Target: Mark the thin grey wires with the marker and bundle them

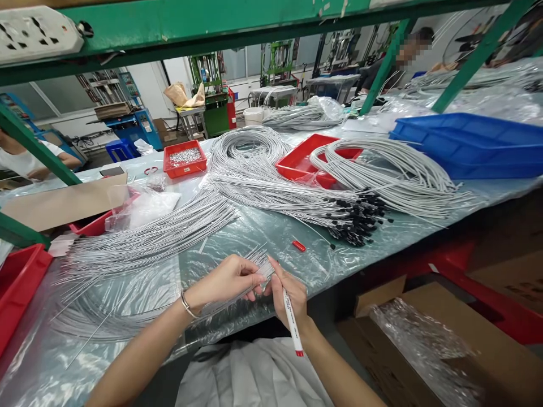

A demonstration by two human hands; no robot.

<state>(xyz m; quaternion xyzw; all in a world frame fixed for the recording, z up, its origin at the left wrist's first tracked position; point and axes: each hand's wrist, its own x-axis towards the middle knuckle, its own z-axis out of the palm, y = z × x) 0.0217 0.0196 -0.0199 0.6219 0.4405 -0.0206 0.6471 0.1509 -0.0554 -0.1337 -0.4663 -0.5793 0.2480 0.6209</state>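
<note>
My left hand [231,280] is closed round a thin bundle of grey cables [259,261], whose ends fan out up and to the right above my fingers. My right hand [288,294] is closed on a white marker pen [292,325] with a red end, its tip up at the cable ends. Both hands meet at the near edge of the plastic-covered table [271,232]. A small red pen cap [298,245] lies on the table just beyond my hands. A bracelet sits on my left wrist.
Piles of grey cables [144,243] lie left, and cables with black end caps [360,217] lie right. Red trays [185,159] and a blue bin [470,144] stand behind. An open cardboard box [428,339] sits low right. Other people work at far left and far right.
</note>
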